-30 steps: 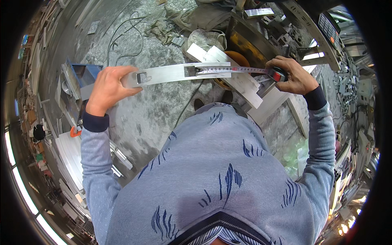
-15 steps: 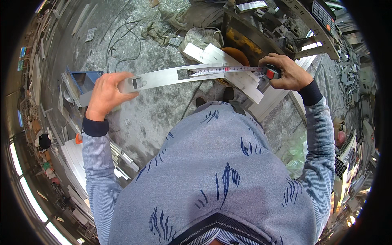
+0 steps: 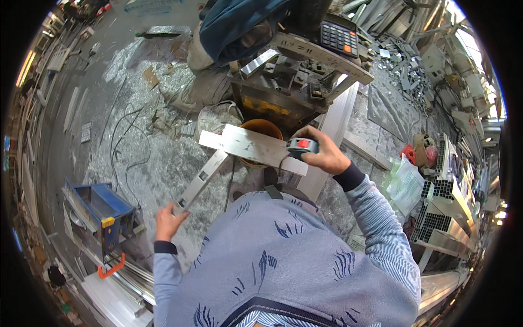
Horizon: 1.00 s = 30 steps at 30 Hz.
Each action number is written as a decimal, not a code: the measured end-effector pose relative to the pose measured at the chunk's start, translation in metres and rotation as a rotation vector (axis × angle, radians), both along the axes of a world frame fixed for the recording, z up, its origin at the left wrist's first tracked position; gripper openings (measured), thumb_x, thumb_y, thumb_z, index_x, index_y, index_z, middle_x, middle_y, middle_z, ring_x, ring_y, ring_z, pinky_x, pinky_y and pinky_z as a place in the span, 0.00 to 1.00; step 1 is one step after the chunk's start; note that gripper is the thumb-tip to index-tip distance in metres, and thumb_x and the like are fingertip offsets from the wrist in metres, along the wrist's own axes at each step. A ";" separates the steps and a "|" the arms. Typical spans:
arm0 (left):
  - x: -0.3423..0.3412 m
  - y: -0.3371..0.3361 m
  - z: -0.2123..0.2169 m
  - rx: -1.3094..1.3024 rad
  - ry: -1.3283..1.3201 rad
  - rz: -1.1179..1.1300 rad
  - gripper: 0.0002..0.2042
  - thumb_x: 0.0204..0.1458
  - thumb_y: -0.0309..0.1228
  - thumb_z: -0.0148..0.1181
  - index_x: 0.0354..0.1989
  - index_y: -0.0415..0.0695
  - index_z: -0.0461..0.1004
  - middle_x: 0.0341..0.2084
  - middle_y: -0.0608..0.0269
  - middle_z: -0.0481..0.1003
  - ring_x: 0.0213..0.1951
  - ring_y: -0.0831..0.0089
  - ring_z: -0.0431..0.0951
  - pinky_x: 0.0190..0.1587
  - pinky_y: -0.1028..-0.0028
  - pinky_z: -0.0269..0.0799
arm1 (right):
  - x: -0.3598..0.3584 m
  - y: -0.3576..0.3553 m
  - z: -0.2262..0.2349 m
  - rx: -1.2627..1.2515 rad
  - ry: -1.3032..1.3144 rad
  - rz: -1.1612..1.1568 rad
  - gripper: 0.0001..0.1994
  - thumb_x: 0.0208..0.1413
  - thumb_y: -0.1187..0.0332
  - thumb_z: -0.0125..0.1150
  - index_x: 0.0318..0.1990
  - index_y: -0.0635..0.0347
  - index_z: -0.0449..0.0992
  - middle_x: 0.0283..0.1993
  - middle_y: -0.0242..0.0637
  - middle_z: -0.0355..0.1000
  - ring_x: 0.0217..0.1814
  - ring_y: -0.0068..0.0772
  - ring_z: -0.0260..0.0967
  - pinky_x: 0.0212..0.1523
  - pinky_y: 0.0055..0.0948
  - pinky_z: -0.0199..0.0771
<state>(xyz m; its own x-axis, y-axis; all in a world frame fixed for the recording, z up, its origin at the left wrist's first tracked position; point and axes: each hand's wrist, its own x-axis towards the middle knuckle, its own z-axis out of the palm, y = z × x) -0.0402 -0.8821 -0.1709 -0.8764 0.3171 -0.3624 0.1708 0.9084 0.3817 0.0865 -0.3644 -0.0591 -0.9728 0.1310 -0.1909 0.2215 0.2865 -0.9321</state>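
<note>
My left hand (image 3: 170, 220) is closed on the lower end of a silvery flat metal bar (image 3: 202, 180) with rectangular cutouts. The bar slants up and away to the right, its far end overlapping the edge of several pale flat metal pieces (image 3: 256, 146) in view; I cannot tell whether they touch. My right hand (image 3: 327, 154) grips a grey and black tape measure (image 3: 301, 145) with a red button, held above the right end of those pieces. No long stretch of blade shows now. An orange bucket (image 3: 263, 128) stands beneath the pale pieces.
A dark work stand (image 3: 272, 103) with metal offcuts stands ahead, with a calculator (image 3: 339, 39) on its ledge. A person in a dark blue garment (image 3: 239, 32) is beyond it. At left sits a blue machine (image 3: 101, 218); metal scraps (image 3: 406, 73) litter the far right floor.
The extended tape blade no longer lies along the bar. My left hand has lowered, tilting the bar, and my right hand has moved left and down with the tape measure. The view has shifted.
</note>
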 end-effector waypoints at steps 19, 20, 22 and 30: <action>0.021 0.077 0.006 0.744 0.053 0.449 0.16 0.50 0.30 0.73 0.42 0.37 0.75 0.33 0.66 0.77 0.35 0.78 0.73 0.41 0.73 0.72 | -0.097 0.304 0.046 -0.151 0.240 -1.073 0.17 0.59 0.55 0.65 0.42 0.62 0.78 0.35 0.35 0.74 0.28 0.26 0.70 0.22 0.27 0.68; 0.018 0.079 0.011 0.778 0.067 0.476 0.16 0.51 0.30 0.73 0.43 0.38 0.75 0.34 0.66 0.77 0.36 0.77 0.73 0.41 0.73 0.72 | -0.102 0.311 0.043 -0.047 0.132 -1.089 0.18 0.57 0.55 0.65 0.40 0.64 0.79 0.35 0.36 0.75 0.29 0.28 0.72 0.24 0.29 0.69; 0.012 0.085 0.018 0.880 0.107 0.469 0.16 0.54 0.34 0.72 0.45 0.40 0.74 0.35 0.67 0.76 0.37 0.77 0.73 0.43 0.74 0.70 | -0.115 0.317 0.029 0.314 0.093 -1.146 0.23 0.54 0.53 0.67 0.37 0.72 0.81 0.33 0.39 0.77 0.31 0.34 0.75 0.31 0.33 0.71; 0.004 0.110 0.037 0.840 0.132 0.480 0.18 0.54 0.36 0.72 0.46 0.39 0.74 0.36 0.67 0.74 0.37 0.77 0.71 0.41 0.73 0.69 | -0.112 0.300 0.013 0.577 -0.001 -1.220 0.28 0.54 0.45 0.60 0.46 0.63 0.83 0.48 0.53 0.80 0.55 0.52 0.77 0.57 0.39 0.73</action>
<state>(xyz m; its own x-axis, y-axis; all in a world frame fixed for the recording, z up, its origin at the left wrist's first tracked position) -0.0364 -0.7716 -0.1340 -0.9971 0.0262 -0.0714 -0.0586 0.3335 0.9409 -0.0260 -0.0641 -0.0458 -0.1795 0.9664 0.1839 0.6146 0.2562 -0.7461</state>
